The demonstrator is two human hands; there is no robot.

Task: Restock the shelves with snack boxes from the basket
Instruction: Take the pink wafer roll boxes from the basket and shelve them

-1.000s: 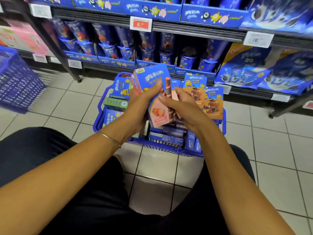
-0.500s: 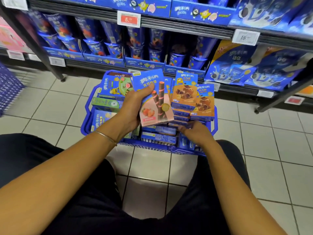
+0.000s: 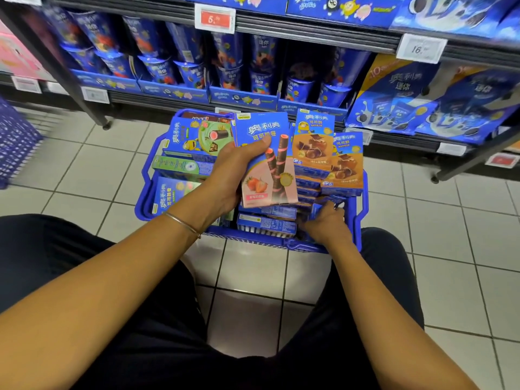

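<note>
blue plastic basket (image 3: 142, 178) sits on the tiled floor, with the shelves (image 3: 323, 28) just beyond its far side. above the basket's middle the left hand (image 3: 232, 175) grasps a strawberry box (image 3: 267, 167) upright, thumb across the printed front, long axis running from the near rim toward the far rim and tipped slightly right. the right hand (image 3: 323, 225) is down in the basket's near right corner, fingers curled round the end of a flat blue box (image 3: 326, 201) lying among others stacked on their sides, long axes running across the basket from left to right. that box lies below and right of the raised one, so the right hand is plainly the nearer, and lifting it means coming up past the orange boxes (image 3: 312, 147) standing at the basket's far right. a second ago both hands were on the strawberry box above the basket's centre; half a second ago the right had let go and dropped to the near right corner, where it now reaches a little deeper. the left hand has kept its grasp throughout.
</note>
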